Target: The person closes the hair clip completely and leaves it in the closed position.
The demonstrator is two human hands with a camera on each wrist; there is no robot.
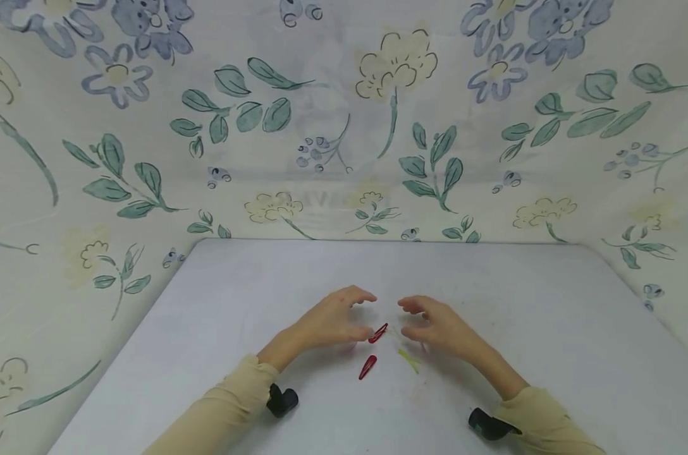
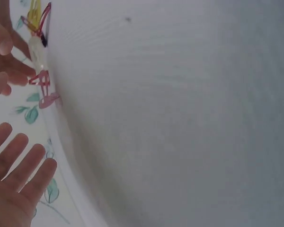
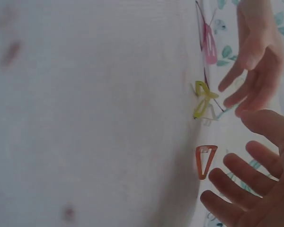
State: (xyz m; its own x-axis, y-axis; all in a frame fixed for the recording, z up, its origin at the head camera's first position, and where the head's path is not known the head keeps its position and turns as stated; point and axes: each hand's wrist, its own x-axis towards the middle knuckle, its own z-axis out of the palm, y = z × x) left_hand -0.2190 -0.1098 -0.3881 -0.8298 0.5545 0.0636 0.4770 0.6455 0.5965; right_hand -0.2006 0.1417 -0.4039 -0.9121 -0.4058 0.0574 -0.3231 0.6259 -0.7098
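Note:
Both hands hover over the white table with fingers loosely spread and holding nothing. The left hand (image 1: 332, 319) has its thumb tip right by a red snap hair clip (image 1: 378, 333). A second dark red clip (image 1: 368, 367) lies nearer the person. The right hand (image 1: 443, 327) faces the left one, just beyond a yellow-green clip (image 1: 409, 360). Between the hands is a pale clip (image 1: 394, 332). A pink clip (image 2: 48, 100) shows in the left wrist view, mostly hidden by the left thumb from the head. In the right wrist view, an orange clip (image 3: 206, 162) lies beneath the right fingers.
The white table (image 1: 236, 265) backs onto a hanging cloth (image 1: 332, 208) printed with flowers and leaves, which also runs along both sides. Black wrist cameras (image 1: 282, 400) sit at each beige sleeve (image 1: 230, 398).

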